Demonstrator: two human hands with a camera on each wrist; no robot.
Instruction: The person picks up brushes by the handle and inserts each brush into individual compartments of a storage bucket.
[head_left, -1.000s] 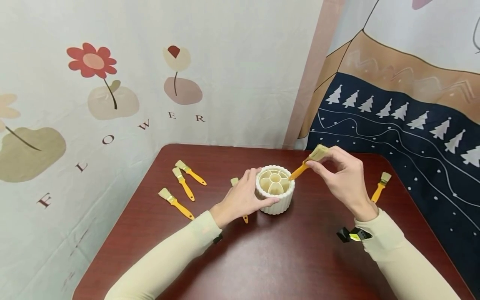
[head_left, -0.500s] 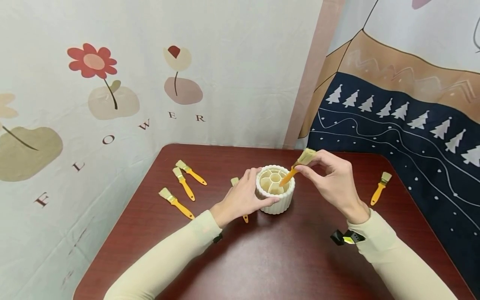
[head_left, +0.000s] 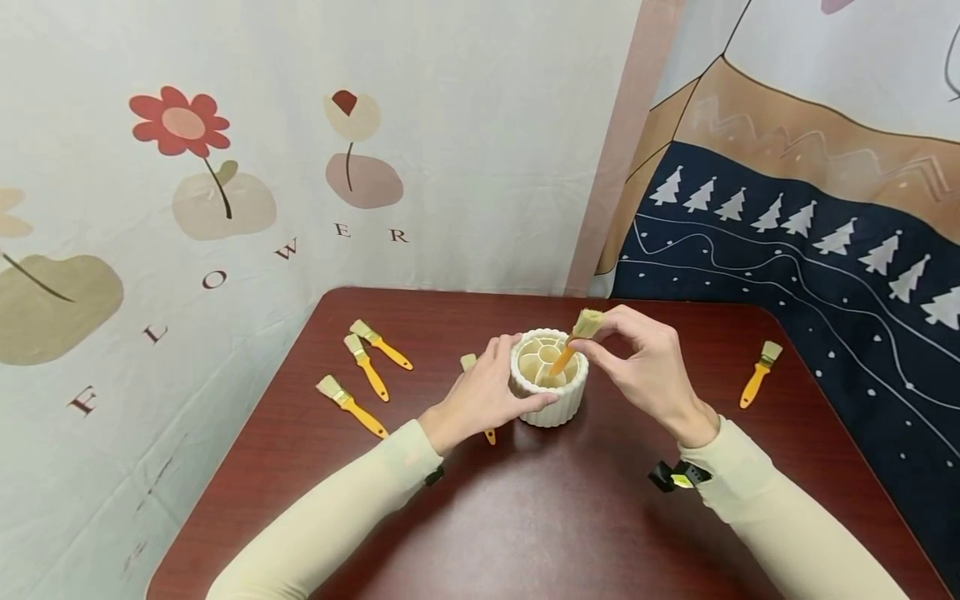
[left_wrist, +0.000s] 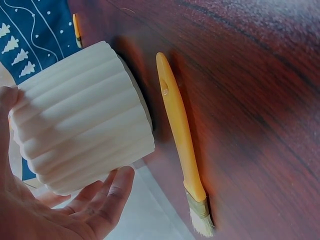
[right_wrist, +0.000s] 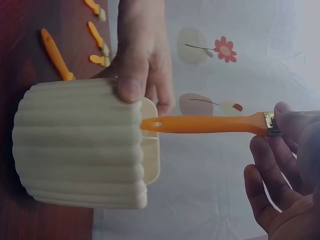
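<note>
A cream-white ribbed pen holder (head_left: 551,408), divided inside into petal-like compartments round a central ring, stands upright on the table. My left hand (head_left: 482,390) spans its left side, thumb at the near rim and fingers round the far side. Between thumb and fingers my right hand (head_left: 647,358) pinches a paintbrush (right_wrist: 210,124) by its metal ferrule. The bristles point up, and the yellow handle slants down with its tip within the holder's rim. Under my left hand lies a second paintbrush (left_wrist: 175,120), partly hidden in the head view but fully visible in the left wrist view.
On the dark red table (head_left: 525,517), several paintbrushes lie to the left, among them a near brush (head_left: 352,407). A lone paintbrush (head_left: 761,374) lies at the far right. Printed cloths (head_left: 480,150) hang behind the table.
My right hand has moved left and slightly down, bringing the paintbrush from the holder's right rim over its opening, with the handle tip now lower. My left hand has stayed on the holder.
</note>
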